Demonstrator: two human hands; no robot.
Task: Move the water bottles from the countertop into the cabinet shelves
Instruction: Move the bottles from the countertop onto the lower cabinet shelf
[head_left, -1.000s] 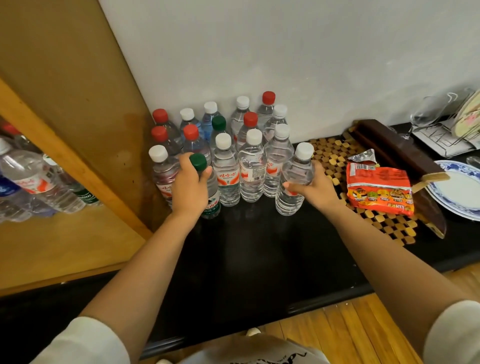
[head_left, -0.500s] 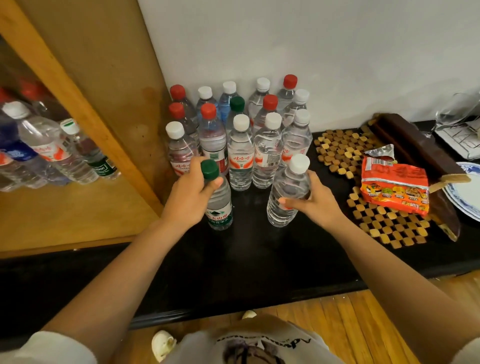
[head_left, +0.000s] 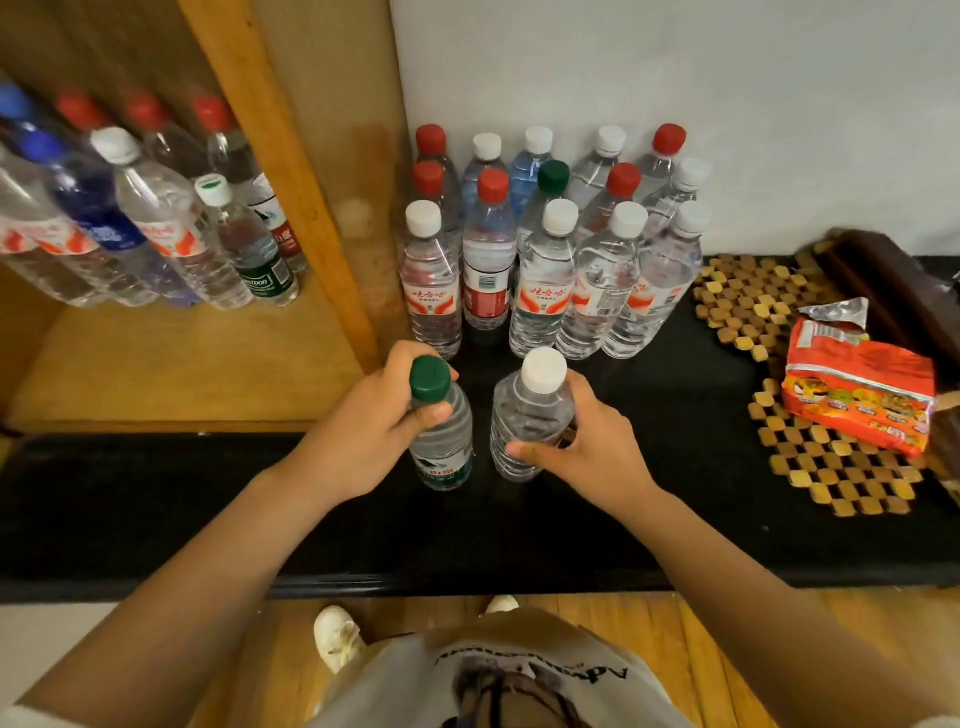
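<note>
My left hand (head_left: 369, 436) grips a green-capped water bottle (head_left: 441, 447) around its neck and shoulder. My right hand (head_left: 582, 452) grips a white-capped water bottle (head_left: 524, 421) around its body. Both bottles are upright, side by side over the black countertop (head_left: 649, 493), in front of a cluster of several bottles (head_left: 545, 249) with red, white and green caps standing against the white wall. To the left, the wooden cabinet shelf (head_left: 182, 374) holds several bottles (head_left: 156, 228) at its back.
A wooden cabinet side panel (head_left: 291, 197) divides the shelf from the counter. On the right lie a wooden tile mat (head_left: 831, 467), an orange snack packet (head_left: 857, 395) and a dark wooden tray (head_left: 893, 275). Wood floor and white shoes (head_left: 337, 639) show below the counter edge.
Both hands have pulled their bottles away from the cluster toward the counter's front and closer together. The view has shifted left, showing more of the cabinet shelf.
</note>
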